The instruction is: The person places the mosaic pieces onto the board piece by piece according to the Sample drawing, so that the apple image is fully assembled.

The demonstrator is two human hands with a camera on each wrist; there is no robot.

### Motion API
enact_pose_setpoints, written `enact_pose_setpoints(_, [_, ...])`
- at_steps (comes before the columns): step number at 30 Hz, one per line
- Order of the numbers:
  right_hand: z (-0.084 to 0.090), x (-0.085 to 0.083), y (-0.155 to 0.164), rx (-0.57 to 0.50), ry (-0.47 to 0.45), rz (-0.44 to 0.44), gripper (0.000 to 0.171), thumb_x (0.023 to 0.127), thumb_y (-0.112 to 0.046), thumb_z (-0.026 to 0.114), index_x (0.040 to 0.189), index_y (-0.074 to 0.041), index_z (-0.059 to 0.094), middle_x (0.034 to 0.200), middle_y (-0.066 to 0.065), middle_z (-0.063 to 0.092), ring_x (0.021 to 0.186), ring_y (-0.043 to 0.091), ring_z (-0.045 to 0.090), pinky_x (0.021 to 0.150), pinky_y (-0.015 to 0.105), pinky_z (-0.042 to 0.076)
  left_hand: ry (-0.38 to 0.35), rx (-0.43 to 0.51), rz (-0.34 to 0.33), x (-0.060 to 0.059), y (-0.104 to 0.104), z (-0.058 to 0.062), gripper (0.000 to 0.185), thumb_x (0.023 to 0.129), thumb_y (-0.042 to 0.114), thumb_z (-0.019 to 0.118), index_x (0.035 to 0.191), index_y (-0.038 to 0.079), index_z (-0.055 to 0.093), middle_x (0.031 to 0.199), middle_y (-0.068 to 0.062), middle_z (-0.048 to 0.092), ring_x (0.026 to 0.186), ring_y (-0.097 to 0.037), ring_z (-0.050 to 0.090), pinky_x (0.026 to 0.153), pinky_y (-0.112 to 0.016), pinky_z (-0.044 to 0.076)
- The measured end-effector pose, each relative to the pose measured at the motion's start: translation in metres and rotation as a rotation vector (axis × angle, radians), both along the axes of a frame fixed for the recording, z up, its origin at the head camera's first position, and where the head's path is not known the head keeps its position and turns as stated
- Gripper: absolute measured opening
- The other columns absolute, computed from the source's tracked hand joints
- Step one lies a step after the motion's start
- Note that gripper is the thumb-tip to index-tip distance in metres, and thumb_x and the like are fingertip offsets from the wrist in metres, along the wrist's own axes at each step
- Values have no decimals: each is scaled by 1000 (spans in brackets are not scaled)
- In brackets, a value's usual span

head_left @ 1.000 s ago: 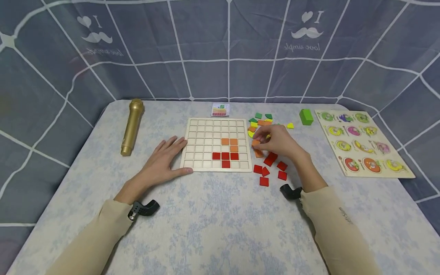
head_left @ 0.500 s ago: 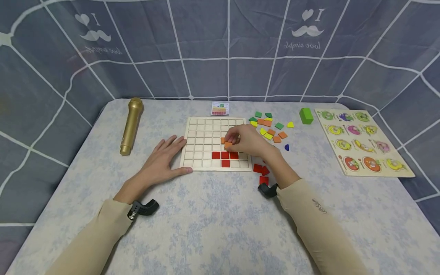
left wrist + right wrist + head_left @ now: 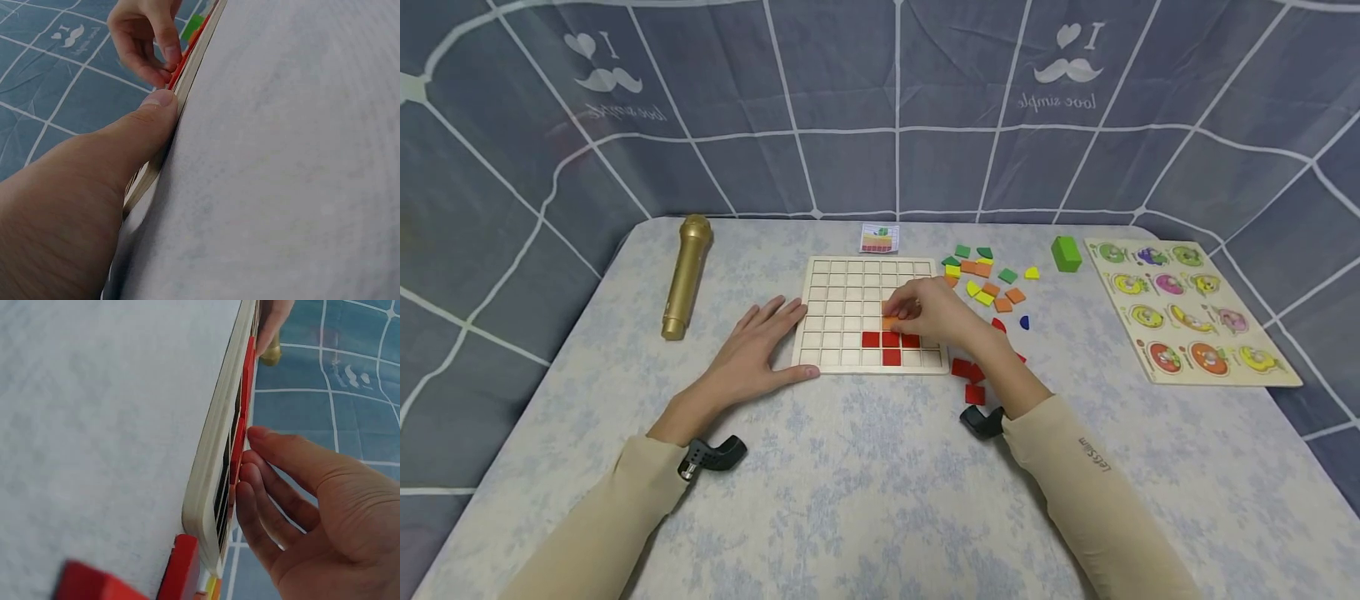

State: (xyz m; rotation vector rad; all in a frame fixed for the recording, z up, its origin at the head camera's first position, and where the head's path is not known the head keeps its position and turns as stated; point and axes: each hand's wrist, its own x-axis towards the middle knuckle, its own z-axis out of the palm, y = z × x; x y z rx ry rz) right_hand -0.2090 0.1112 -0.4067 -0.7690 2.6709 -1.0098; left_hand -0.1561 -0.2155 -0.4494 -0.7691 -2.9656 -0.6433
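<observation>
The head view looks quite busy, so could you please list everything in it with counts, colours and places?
Table: 1, white-blue cloth, foreground
Curtain: count unclear, grey-blue with white lines, behind and at the sides
Microphone-shaped object: 1, gold, table's left
Grid board: 1, pale, centre
Pattern card: 1, multicoloured, beyond the board
Red tiles: 4, red, on the board
Orange tiles: at least 2, orange, on the board, partly hidden
Loose tiles: many, red/orange/yellow/green/blue, right of the board
Block: 1, green, far right
Fruit-picture board: 1, pale, right
Left hand: 1, board's left edge
Right hand: 1, over the board
Sleeves: 2, beige, foreground
Wrist devices: 2, black, wrists
</observation>
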Motion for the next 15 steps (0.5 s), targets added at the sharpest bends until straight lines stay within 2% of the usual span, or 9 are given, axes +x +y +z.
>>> enact_pose_setpoints(8, [0,2,19,-22,-11,-57,15,93,-14,82,108,-11,81,98,-1,77,89,18,68,83,35,60,3,0,-4,-1,0,1,102,88,57,78,165,8,34,171,-16,33,162,-38,19,133,-59,10])
enact_pose_setpoints(15, [1,4,45,-27,-5,-101,17,94,-14,81,111,-10,81,105,3,77,94,21,70,86,39,63,-11,-5,2,-1,1,3,101,88,55,78,165,7,34,172,-16,32,163,-38,18,133,-58,9])
